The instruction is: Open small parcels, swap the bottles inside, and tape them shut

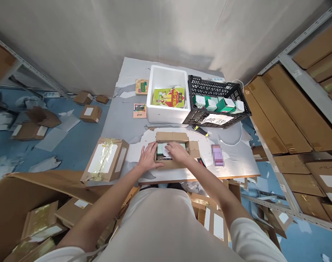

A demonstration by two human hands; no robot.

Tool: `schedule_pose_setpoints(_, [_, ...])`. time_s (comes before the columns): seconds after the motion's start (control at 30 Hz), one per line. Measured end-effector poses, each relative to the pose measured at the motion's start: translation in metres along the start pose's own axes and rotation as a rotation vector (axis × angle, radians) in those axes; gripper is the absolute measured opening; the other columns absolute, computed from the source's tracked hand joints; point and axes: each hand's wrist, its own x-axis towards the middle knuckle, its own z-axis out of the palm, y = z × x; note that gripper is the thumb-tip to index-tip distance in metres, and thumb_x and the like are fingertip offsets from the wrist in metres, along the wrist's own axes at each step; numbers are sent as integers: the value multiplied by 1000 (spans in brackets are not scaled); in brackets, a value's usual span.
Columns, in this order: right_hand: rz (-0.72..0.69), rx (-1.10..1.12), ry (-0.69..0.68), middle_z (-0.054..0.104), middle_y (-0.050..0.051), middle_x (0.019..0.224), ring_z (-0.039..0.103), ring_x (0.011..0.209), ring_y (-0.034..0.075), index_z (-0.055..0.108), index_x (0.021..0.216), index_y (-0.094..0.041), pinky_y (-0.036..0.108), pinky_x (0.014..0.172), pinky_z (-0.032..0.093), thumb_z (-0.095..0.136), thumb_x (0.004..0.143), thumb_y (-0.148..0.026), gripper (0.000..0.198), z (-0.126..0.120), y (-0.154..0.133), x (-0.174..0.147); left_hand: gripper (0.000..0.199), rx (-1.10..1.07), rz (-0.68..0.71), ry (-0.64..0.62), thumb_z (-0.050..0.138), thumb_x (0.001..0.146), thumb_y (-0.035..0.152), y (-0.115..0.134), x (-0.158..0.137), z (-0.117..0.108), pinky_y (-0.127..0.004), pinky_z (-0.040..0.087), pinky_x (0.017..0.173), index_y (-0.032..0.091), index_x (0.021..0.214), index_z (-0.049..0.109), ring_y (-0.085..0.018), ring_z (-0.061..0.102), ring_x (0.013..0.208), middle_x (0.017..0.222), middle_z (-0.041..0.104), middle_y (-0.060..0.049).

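Observation:
An open cardboard box (171, 164) lies on the table in front of me, its flaps folded outward. Inside it is a pale green and white carton (161, 148), partly covered by my right hand. My left hand (147, 157) rests against the box's left side, fingers stretched out and thumb along the near edge. Reaching into the box, my right hand (177, 152) has its fingers bent around the edge of a white slip of paper (166, 151) on top of the carton.
Behind the box stand a white foam bin (166, 115) with colourful packs and a black crate (202, 119) of green-white cartons. A taped parcel (119, 162) sits at left. A yellow-black cutter (201, 131) and a purple packet (217, 155) lie on the table (237, 160). Shelves (287, 171) flank the right.

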Motion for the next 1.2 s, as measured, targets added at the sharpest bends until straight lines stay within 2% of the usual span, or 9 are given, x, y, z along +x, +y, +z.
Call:
schedule_pose_setpoints(0.07, [-62, 22, -78, 55, 12, 120, 50, 107, 23, 58, 112, -14, 35, 92, 40, 57, 82, -21, 30, 11, -12, 32, 91, 8, 14, 1, 64, 61, 65, 1, -1, 0, -56, 21, 108, 17, 134, 38, -35, 29, 135, 149, 27, -19])
schedule_pose_setpoints(0.2, [-11, 2, -151, 54, 16, 119, 49, 107, 26, 54, 115, -8, 33, 88, 43, 72, 70, -29, 53, 36, -22, 63, 70, 30, -5, -21, 65, 64, 61, 4, -3, -1, -59, 25, 106, 20, 118, 52, -35, 31, 134, 150, 25, -16])
schedule_pose_setpoints(0.33, [19, -47, -146, 52, 18, 118, 48, 105, 29, 51, 118, -7, 38, 89, 42, 73, 68, -36, 62, 45, -23, 62, 68, 38, -63, -23, 66, 64, 59, 7, -3, -1, -61, 26, 105, 21, 118, 52, -34, 34, 132, 150, 26, -15])
schedule_pose_setpoints(0.53, [-18, -118, -166, 48, 16, 126, 45, 114, 27, 48, 120, -16, 37, 94, 36, 67, 74, -25, 50, 43, -19, 52, 72, 26, -61, -24, 68, 63, 57, 7, -2, 0, -61, 25, 105, 20, 122, 49, -34, 32, 133, 150, 25, -15])
schedule_pose_setpoints(0.73, [-46, -155, -236, 56, 14, 109, 54, 98, 28, 44, 126, -19, 38, 83, 39, 70, 69, -30, 64, 26, -16, 54, 74, 17, -103, -8, 70, 61, 56, 10, -3, 1, -64, 20, 106, 22, 123, 49, -35, 30, 134, 149, 28, -14])
schedule_pose_setpoints(0.87, [-89, -76, -124, 51, 14, 114, 51, 101, 29, 42, 129, -22, 41, 85, 38, 65, 74, -34, 61, -3, -5, 38, 66, 3, -114, 12, 69, 61, 57, 10, -4, 1, -67, 16, 105, 21, 114, 53, -35, 32, 133, 150, 27, -15])
schedule_pose_setpoints(0.97, [-34, 47, 10, 48, 14, 114, 51, 98, 28, 47, 123, -21, 39, 83, 41, 63, 76, -39, 53, -19, 11, 14, 64, -15, -116, 24, 69, 61, 56, 8, -4, 2, -68, 15, 106, 20, 111, 54, -35, 34, 131, 149, 28, -16])
schedule_pose_setpoints(1.07, [51, 209, 164, 48, 12, 113, 53, 92, 24, 49, 117, -18, 35, 77, 45, 66, 72, -42, 54, -21, 26, -10, 64, -28, -95, 27, 69, 62, 57, 9, -4, 1, -68, 14, 105, 19, 111, 54, -36, 34, 132, 149, 28, -18])
schedule_pose_setpoints(1.2, [35, 351, 321, 49, 11, 110, 54, 92, 23, 51, 107, -18, 34, 77, 47, 71, 65, -33, 49, -16, 31, -26, 56, -5, -67, 29, 65, 67, 57, 13, -6, 0, -72, 13, 101, 19, 107, 57, -39, 31, 132, 150, 25, -19])
